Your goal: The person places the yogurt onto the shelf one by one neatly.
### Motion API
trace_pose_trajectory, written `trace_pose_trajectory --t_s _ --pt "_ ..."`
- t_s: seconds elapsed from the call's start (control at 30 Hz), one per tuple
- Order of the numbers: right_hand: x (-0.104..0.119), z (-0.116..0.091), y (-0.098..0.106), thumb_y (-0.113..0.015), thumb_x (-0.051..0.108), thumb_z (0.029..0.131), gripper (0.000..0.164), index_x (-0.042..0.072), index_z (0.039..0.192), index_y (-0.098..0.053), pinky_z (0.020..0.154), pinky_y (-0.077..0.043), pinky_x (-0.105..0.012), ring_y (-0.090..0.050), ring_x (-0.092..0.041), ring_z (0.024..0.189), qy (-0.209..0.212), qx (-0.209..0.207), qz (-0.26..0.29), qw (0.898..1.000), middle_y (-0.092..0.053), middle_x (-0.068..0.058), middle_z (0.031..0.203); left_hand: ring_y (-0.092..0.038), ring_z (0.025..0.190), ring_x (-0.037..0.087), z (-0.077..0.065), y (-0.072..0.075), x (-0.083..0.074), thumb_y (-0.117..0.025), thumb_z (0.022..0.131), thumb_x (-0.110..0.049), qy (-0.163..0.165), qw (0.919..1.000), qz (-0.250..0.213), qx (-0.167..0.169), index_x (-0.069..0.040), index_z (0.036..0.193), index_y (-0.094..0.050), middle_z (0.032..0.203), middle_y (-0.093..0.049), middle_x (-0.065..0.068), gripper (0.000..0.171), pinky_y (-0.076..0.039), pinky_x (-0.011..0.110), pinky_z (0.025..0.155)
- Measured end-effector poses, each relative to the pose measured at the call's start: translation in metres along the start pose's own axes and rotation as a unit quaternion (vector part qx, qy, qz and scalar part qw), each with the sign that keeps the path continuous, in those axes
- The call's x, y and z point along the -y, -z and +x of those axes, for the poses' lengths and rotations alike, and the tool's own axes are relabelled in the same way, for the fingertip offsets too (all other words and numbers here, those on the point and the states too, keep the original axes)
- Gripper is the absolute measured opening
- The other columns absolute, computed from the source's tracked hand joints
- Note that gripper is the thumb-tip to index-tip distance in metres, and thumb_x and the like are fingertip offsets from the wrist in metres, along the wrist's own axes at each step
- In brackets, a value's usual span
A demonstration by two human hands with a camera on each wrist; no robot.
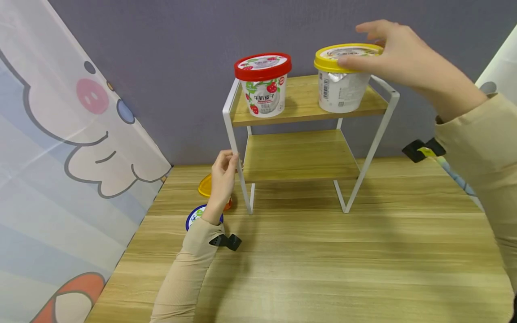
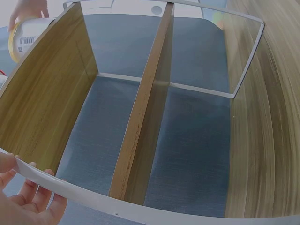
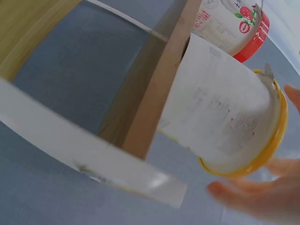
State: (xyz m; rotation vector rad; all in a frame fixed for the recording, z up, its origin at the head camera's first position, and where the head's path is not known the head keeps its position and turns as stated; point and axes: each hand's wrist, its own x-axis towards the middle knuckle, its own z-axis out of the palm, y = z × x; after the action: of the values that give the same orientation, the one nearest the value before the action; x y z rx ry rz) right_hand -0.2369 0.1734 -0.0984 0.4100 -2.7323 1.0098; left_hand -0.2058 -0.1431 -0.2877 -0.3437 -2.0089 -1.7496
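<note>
The yellow-lidded tub (image 1: 343,78) stands upright on the top shelf (image 1: 303,101) of the white-framed rack (image 1: 232,112), at the shelf's right end and close to its front edge. Its long axis runs straight up. The right hand (image 1: 393,56) comes at it from the right and above, with its fingers (image 1: 355,63) curled over the rim of the yellow lid and clasping it; the thumb's place is hard to make out. This hand is by far the nearer one to the tub.

The tub is a white paper cup tapering downward, with a barcode and small print on its side and a foil tab poking out under the lid.

At the shelf's left end, well apart from it, stands a red-lidded tub (image 1: 264,83) printed with strawberries. The lower shelf (image 1: 299,154) carries nothing.

The left hand (image 1: 224,177) pinches the rack's front left leg, fingers closed round the thin white bar. Behind that hand, near the tabletop's (image 1: 323,260) left edge, lie an orange lid (image 1: 205,186) and a blue lid (image 1: 195,215).
</note>
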Motion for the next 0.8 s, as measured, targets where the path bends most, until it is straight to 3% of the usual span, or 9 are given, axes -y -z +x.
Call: trace_pose_trajectory --t_s 0.13,0.23,0.43,0.57,0.8 --pt "-0.010 -0.009 0.001 -0.061 0.033 0.082 0.058 0.024 0.134 -0.038 0.105 -0.018 -0.043 -0.020 -0.020 0.131 0.043 -0.061 0.020 0.997 -0.026 0.001 0.141 -0.053 0.068 0.005 0.004 0.002 0.013 -0.044 0.093 -0.007 -0.005 1.0000 -0.007 -0.001 0.010 0.098 -0.049 0.078 -0.055 -0.003 0.019 -0.047 0.022 0.065" --pt "-0.016 -0.014 0.000 -0.062 0.027 0.082 0.047 0.017 0.126 -0.049 0.104 -0.024 -0.030 -0.032 -0.015 0.127 0.071 -0.092 0.040 0.992 -0.039 0.001 0.132 -0.053 0.068 0.006 0.005 0.003 0.018 -0.044 0.093 -0.010 -0.010 0.9999 -0.007 -0.003 0.010 0.099 -0.049 0.078 -0.055 -0.003 0.021 -0.047 0.022 0.065" --pt "-0.020 -0.020 0.002 -0.066 0.011 0.079 0.030 0.004 0.108 -0.061 0.083 -0.039 -0.008 -0.053 -0.005 0.103 0.112 -0.106 0.126 0.980 -0.053 0.004 0.107 -0.053 0.069 0.007 0.005 0.004 0.020 -0.044 0.093 -0.011 -0.019 0.9998 -0.009 -0.003 0.011 0.099 -0.049 0.078 -0.055 -0.003 0.023 -0.047 0.022 0.065" --pt "-0.020 -0.021 0.001 -0.067 0.004 0.076 0.024 -0.001 0.099 -0.065 0.071 -0.041 -0.005 -0.057 -0.003 0.088 0.141 -0.114 0.158 0.971 -0.055 0.002 0.097 -0.053 0.069 0.007 0.005 0.004 0.020 -0.045 0.093 -0.012 -0.019 0.9998 -0.008 -0.005 0.008 0.097 -0.050 0.078 -0.055 -0.003 0.021 -0.047 0.021 0.065" --pt "-0.019 -0.020 -0.004 -0.067 -0.001 0.075 0.018 -0.004 0.092 -0.067 0.076 -0.041 -0.006 -0.050 -0.010 0.087 0.167 -0.135 0.167 0.962 -0.054 0.001 0.093 -0.052 0.070 0.008 0.005 0.004 0.020 -0.045 0.093 -0.013 -0.013 0.9999 -0.007 -0.005 0.007 0.096 -0.050 0.078 -0.055 -0.002 0.020 -0.046 0.022 0.066"
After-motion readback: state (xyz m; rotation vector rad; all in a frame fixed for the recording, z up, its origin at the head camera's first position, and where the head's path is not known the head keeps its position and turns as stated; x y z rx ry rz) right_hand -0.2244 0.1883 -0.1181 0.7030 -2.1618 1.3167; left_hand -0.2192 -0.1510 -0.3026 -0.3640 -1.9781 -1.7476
